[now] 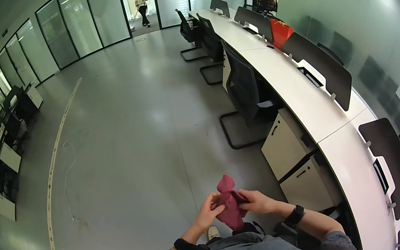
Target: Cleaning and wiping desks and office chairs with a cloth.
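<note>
A crumpled dark pink cloth (230, 207) is held up in front of my waist, above the floor. My left hand (211, 209) pinches its left side between thumb and fingers. On the opposite side, my right hand (256, 201) grips a fold of the same cloth. One rounded end of the cloth sticks up beyond my hands, and a tapered part hangs down towards me. A black strap device (191, 248) is on my left wrist, and a black band (294, 215) circles my right one.
A long white desk (298, 110) with dark dividers runs along the right. Black mesh chairs (242, 83) and white drawer cabinets (284, 143) stand beside it. A pale cable strip (51, 178) and a thin cable (65, 184) lie on the floor. A person (142, 7) stands at the far doorway.
</note>
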{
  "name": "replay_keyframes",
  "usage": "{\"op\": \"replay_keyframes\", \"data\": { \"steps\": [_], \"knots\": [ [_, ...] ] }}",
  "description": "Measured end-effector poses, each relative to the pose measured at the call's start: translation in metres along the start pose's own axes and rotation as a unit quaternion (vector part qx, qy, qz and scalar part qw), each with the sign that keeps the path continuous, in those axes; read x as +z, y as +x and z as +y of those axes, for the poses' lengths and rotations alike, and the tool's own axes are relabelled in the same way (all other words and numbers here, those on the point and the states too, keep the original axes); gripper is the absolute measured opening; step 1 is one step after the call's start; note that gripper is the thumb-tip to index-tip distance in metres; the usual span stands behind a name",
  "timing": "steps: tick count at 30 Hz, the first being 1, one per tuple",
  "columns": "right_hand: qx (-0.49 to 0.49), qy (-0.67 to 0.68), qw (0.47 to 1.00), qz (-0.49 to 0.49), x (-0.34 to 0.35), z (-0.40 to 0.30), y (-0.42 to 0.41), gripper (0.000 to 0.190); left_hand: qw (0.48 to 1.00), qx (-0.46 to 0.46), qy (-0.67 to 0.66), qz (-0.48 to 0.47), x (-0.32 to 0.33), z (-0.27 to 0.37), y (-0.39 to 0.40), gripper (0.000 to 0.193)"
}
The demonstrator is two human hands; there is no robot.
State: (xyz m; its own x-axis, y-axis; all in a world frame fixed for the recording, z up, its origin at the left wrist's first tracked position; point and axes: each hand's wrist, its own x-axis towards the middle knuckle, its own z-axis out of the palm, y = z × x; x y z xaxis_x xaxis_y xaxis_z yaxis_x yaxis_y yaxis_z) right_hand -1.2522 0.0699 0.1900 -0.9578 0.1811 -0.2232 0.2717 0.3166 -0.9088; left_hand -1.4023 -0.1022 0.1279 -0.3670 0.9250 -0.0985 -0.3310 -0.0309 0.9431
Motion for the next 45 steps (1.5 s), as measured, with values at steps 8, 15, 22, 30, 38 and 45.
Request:
{"op": "replay_keyframes", "data": {
  "steps": [8, 15, 22, 30, 38, 45],
  "knots": [
    [0.060, 0.167, 0.984, 0.023, -0.091, 0.015, 0.042, 0.023, 0.997, -0.008, -0.057, 0.047, -0.026, 0.026, 0.095, 0.034],
    [0.083, 0.295, 0.951, -0.042, -0.178, 0.028, 0.113, 0.040, 0.994, -0.053, -0.098, -0.005, -0.010, 0.034, 0.194, 0.048],
    [-0.032, 0.316, 0.941, -0.118, -0.282, 0.011, 0.175, 0.039, 0.991, -0.045, -0.127, 0.023, 0.019, 0.049, 0.292, 0.057],
    [-0.028, 0.335, 0.936, -0.104, -0.351, 0.029, 0.196, 0.056, 0.916, -0.089, -0.381, 0.090, 0.031, 0.028, 0.372, 0.040],
    [-0.026, 0.276, 0.960, -0.047, -0.385, 0.049, 0.221, 0.036, 0.913, -0.183, -0.346, 0.114, 0.031, 0.009, 0.420, 0.038],
    [-0.019, 0.203, 0.966, 0.159, -0.416, 0.112, 0.248, 0.035, 0.942, -0.140, -0.297, 0.067, 0.020, 0.038, 0.468, 0.043]
  ]
}}
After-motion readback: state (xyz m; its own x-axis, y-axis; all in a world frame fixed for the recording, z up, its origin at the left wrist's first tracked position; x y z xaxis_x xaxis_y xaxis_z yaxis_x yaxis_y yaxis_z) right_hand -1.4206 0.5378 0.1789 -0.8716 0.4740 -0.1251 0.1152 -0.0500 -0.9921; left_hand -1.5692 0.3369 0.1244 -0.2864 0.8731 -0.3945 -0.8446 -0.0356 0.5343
